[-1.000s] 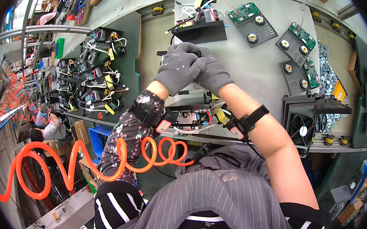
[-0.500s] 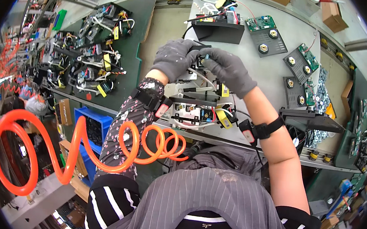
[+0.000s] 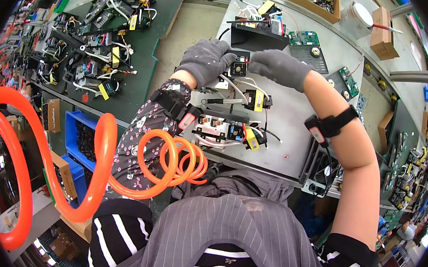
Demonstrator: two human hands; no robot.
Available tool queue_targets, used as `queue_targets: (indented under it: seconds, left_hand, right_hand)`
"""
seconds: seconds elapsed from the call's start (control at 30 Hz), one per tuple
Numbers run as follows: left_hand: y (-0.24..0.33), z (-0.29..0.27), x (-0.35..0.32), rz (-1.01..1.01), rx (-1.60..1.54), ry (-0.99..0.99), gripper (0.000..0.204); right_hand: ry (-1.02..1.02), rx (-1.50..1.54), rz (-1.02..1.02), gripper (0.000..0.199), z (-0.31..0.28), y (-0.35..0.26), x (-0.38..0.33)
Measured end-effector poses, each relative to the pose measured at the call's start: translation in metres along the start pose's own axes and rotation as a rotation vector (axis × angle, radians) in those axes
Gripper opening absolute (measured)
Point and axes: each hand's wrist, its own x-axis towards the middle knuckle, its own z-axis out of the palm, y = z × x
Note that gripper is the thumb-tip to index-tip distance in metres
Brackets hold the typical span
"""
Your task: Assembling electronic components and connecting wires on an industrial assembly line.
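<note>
My left hand [image 3: 203, 62], in a grey work glove, grips the left edge of a black electronic unit [image 3: 238, 67] on the grey metal worktop. A small square black part shows on the unit's right end, and white wires run down from it. Just right of the unit hovers my right hand [image 3: 279, 68], also gloved, its fingers stretched out with nothing visible in them. Nearer me lies another open unit [image 3: 213, 127] with a white base. A yellow-labelled black block [image 3: 255, 100] on white cables sits between the two units.
Behind my hands stands a black-plated assembly [image 3: 259, 37] with heat-sink fins. Black plates with green circuit boards [image 3: 304, 38] lie to the right. Many wired units fill the dark green bench [image 3: 145, 74] at left. An orange coiled hose [image 3: 99, 174] hangs in front of my left arm.
My right hand has drawn away to the right from the unit, its fingers straightening. My left hand stays at the unit. The whole view has shifted slightly.
</note>
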Motion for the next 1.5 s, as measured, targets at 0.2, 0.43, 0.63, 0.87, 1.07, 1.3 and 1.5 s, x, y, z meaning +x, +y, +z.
queue_targets:
  seconds: [0.2, 0.43, 0.63, 0.87, 1.07, 1.3, 1.5]
  left_hand:
    - [-0.001, 0.0, 0.0, 0.03, -0.048, 0.057, 0.032]
    - [-0.001, -0.002, 0.0, 0.003, -0.01, -0.027, 0.039]
    - [-0.003, -0.001, 0.001, 0.007, 0.009, 0.009, 0.04]
    - [-0.007, 0.0, 0.002, 0.02, -0.025, -0.007, 0.04]
    - [-0.005, -0.004, 0.002, -0.008, -0.071, -0.046, 0.037]
    - [-0.001, -0.002, -0.001, -0.036, -0.026, -0.035, 0.037]
    - [0.002, -0.004, -0.002, -0.014, -0.014, -0.015, 0.036]
  right_hand:
    - [0.008, 0.301, 0.132, 0.026, 0.005, 0.0, -0.01]
    - [0.049, 0.832, 0.221, 0.024, 0.011, -0.012, -0.006]
    - [0.202, -0.043, 0.008, 0.017, 0.009, -0.025, 0.005]
    - [-0.001, -0.176, 0.182, 0.022, -0.005, -0.038, 0.021]
    - [-0.075, -0.16, 0.216, 0.026, -0.006, -0.044, 0.028]
    - [-0.061, -0.475, 0.08, 0.016, 0.013, -0.05, 0.023]
    - [0.095, -0.559, 0.025, 0.013, 0.025, -0.055, 0.013]
